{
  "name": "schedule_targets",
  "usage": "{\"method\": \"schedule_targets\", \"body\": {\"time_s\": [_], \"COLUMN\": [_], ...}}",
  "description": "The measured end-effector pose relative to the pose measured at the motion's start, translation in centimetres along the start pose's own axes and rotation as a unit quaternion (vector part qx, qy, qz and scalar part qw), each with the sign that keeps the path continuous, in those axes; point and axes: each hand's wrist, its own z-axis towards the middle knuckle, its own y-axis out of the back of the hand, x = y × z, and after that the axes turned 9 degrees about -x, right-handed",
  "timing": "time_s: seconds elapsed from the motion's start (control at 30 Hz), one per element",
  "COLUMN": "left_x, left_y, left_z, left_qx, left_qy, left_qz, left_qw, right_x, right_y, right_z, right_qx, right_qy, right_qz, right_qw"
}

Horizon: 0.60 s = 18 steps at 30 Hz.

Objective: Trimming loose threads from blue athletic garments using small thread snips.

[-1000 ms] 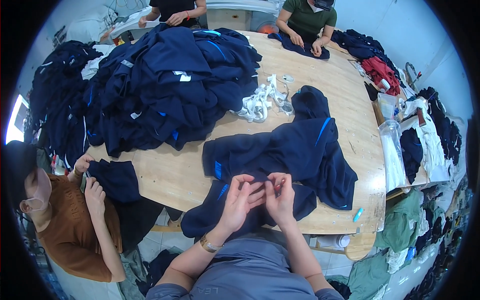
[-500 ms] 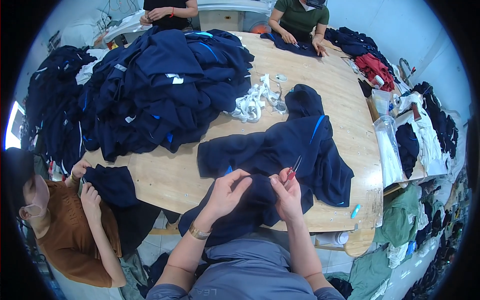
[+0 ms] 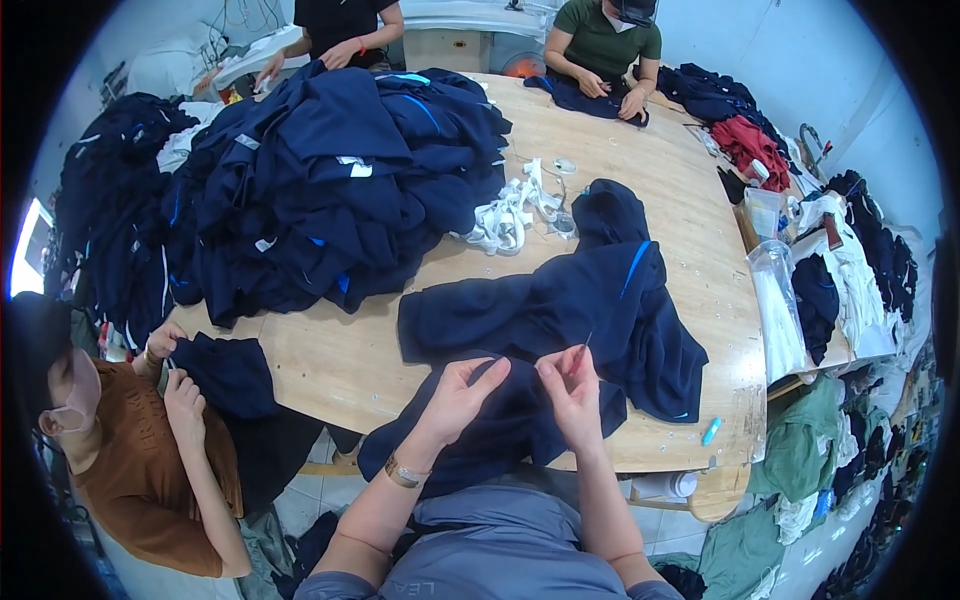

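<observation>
The navy garment point(image 3: 560, 320) at the counter's point(image 3: 340, 370) near edge is pressed by the released left hand point(image 3: 462, 392), a thin tool point(image 3: 583, 350) is pinched in the right hand point(image 3: 570, 385), and the cloth is best kept taut.

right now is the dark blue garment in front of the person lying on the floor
No, the dark blue garment lies spread on the wooden table, under both hands.
</observation>
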Motion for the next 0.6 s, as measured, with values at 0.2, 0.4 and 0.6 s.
{"method": "schedule_targets", "body": {"time_s": [0.2,0.4,0.6], "left_x": [-0.5,-1.2,-0.9], "left_y": [0.3,0.0,0.4], "left_z": [0.0,-0.2,-0.3], "left_qx": [0.001,0.007,0.017], "left_qy": [-0.023,0.003,-0.008], "left_qz": [-0.008,-0.022,-0.006], "left_qw": [1.0,1.0,1.0], "right_x": [0.1,1.8,2.7], "right_y": [2.8,2.9,2.5], "right_z": [-0.2,-0.1,0.1], "right_qx": [0.065,0.163,0.186], "right_qy": [-0.011,0.068,0.109], "right_qz": [-0.116,-0.282,-0.348], "right_qw": [0.991,0.943,0.912]}}
